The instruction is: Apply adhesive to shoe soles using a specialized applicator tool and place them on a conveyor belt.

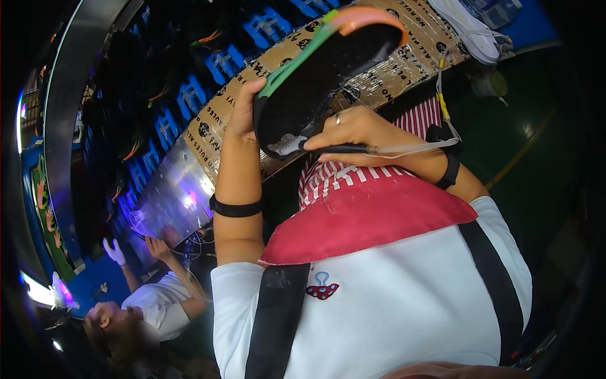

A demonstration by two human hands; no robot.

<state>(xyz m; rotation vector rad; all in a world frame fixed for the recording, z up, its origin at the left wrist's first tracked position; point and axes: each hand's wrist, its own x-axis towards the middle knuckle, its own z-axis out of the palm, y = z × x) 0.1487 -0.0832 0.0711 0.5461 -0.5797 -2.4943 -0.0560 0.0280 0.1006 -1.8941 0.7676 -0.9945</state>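
My left hand [245,115] is closed around the heel end of a shoe [315,79], holding it up and tilted. The shoe's black bottom faces me, and its side runs from green to orange at the toe. In my right hand [356,132] is a black-handled brush [344,149], its whitish tip touching the bottom near the heel. A wet, whitish smear lies around that tip. From the back of the handle, a thin pale tube [416,149] runs to my right wrist. A ring is on one finger of my right hand.
Cardboard covered in clear tape [218,110] lines the bench edge beyond my hands. Past it stand blue racks [224,63] holding dark items. White soles [468,30] and a clear bottle [495,9] lie at far right. Another person [161,303] works at lower left, wearing a white glove.
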